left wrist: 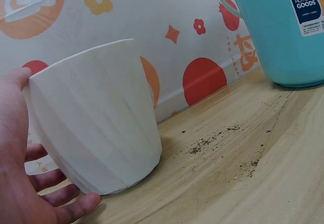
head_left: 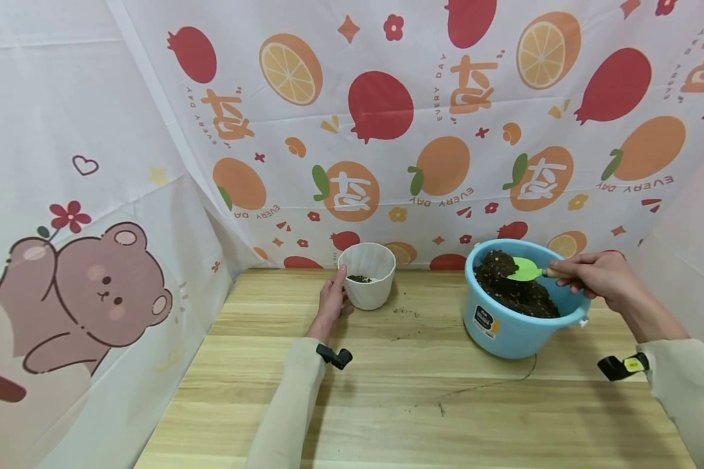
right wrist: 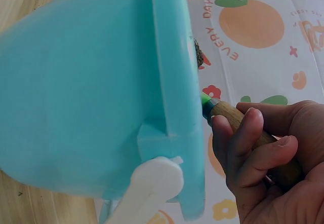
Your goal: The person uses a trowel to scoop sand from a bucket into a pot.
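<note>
A white ribbed flowerpot (head_left: 371,296) with a little dark soil in its bottom stands upright on the table. My left hand (head_left: 330,301) holds its left side, the thumb up at the rim and the fingers lower along the wall. To the right is a light blue bucket (head_left: 498,335) of dark soil (head_left: 522,296). Above that soil, my right hand (head_left: 598,277) grips a small trowel (head_left: 525,269) with a green blade, a clump of soil at its tip. The right wrist view shows fingers curled around its wooden handle (right wrist: 230,117); the bucket wall hides most of the blade.
Soil crumbs (left wrist: 212,139) lie scattered on the wooden table (head_left: 387,404) between pot and bucket. A fruit-print cloth (head_left: 305,137) hangs right behind both. A white bucket handle (right wrist: 152,183) sticks out near the right hand.
</note>
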Available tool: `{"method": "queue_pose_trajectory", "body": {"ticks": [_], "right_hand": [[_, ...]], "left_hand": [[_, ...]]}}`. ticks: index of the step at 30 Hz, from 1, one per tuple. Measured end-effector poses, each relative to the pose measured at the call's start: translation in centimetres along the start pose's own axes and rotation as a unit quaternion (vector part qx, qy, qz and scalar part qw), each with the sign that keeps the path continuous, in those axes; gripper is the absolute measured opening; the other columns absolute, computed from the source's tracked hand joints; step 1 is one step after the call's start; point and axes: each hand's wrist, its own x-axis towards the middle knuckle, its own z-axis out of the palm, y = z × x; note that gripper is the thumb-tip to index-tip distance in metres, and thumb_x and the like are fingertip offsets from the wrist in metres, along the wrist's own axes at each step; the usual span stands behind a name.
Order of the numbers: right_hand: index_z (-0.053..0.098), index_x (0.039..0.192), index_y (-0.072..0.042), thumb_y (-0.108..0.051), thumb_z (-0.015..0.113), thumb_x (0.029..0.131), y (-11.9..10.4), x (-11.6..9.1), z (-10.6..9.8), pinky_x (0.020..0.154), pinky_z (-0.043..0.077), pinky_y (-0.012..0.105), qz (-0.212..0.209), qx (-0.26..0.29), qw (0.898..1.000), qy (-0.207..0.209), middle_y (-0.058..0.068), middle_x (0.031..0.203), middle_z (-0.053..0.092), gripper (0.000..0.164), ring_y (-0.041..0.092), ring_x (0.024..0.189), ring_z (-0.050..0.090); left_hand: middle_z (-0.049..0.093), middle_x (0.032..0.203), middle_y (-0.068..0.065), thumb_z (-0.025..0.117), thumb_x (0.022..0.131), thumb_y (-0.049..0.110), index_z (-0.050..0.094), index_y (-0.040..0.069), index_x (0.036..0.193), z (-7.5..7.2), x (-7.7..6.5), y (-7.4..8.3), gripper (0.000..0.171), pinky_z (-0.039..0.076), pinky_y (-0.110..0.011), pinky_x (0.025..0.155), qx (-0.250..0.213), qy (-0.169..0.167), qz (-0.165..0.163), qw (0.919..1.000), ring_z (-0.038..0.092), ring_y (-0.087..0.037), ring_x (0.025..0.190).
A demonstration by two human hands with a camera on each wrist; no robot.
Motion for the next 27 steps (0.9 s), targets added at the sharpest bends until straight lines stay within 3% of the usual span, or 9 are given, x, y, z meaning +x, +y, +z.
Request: {"method": "queue_pose_trajectory", "body": {"ticks": [8,20,27], "right_hand": [[0.076,0.105,-0.019,-0.060,0.064,0.093,-0.6,-0.1,-0.2,0.053,0.048,0.027,0.001,-0.010,1.000,-0.005,-0.014,0.073,0.073,0.045,0.005,0.062,0.060],[0.075,0.100,-0.029,-0.063,0.063,0.092,-1.7,-0.1,-0.5,0.052,0.045,0.026,-0.004,-0.004,1.000,-0.007,-0.014,0.073,0.073,0.038,0.005,0.060,0.058],[0.076,0.104,-0.020,-0.062,0.063,0.093,-2.4,0.1,-0.3,0.052,0.045,0.026,-0.003,-0.010,1.000,-0.012,-0.014,0.073,0.072,0.045,0.006,0.061,0.058]], "left_hand": [[0.050,0.146,-0.010,0.044,0.090,0.081,0.047,0.013,0.135,0.0,0.1,0.0,0.081,0.053,-0.047,0.097,-0.002,-0.002,-0.001,1.0000,0.052,-0.026,0.125],[0.048,0.146,-0.011,0.044,0.090,0.082,0.046,0.012,0.135,-0.1,0.0,-0.1,0.083,0.053,-0.046,0.097,0.001,-0.004,-0.005,1.0000,0.051,-0.027,0.127],[0.049,0.144,-0.010,0.045,0.089,0.082,0.046,0.012,0.135,-0.1,-0.2,0.0,0.083,0.054,-0.043,0.093,0.000,-0.001,-0.003,1.0000,0.053,-0.026,0.125]]}}
